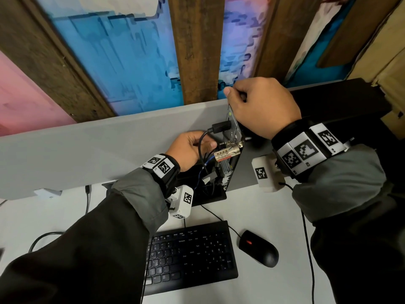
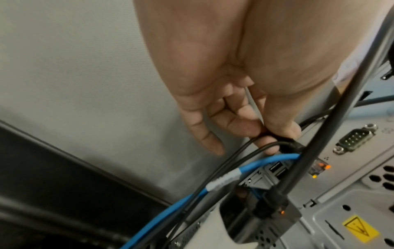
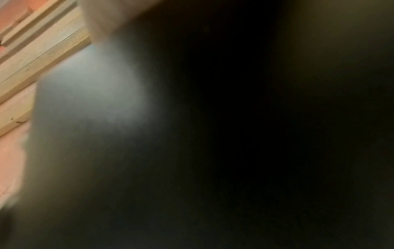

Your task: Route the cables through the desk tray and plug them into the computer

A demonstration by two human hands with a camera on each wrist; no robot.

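Behind the keyboard (image 1: 190, 257), a small computer (image 1: 233, 137) stands upright against a grey partition (image 1: 109, 145), its rear panel of ports turned toward the left. On the far left of the white desk (image 1: 263, 286), a loose black cord (image 1: 41, 238) curls near the edge. Moving right, the left hand (image 1: 189, 149) reaches in at the rear panel; the left wrist view shows its thumb and fingers (image 2: 241, 126) pinching a black plug (image 2: 285, 143) pressed against the panel, with its thin black cable (image 2: 224, 161) trailing down and left. Just below it, a blue cable (image 2: 192, 193) with a white label runs to a port with an orange light. A thicker black cable (image 1: 201, 148) loops from a large plug (image 1: 221, 126) higher up the panel. A brass combination lock (image 1: 226, 153) hangs at the panel's edge. To the right, the right hand (image 1: 263, 106) sits on the computer's top end, fingers curled over its upper corner, gripping it. The right wrist view is dark and blurred. A black mouse (image 1: 258, 249) lies on the desk right of the keyboard.
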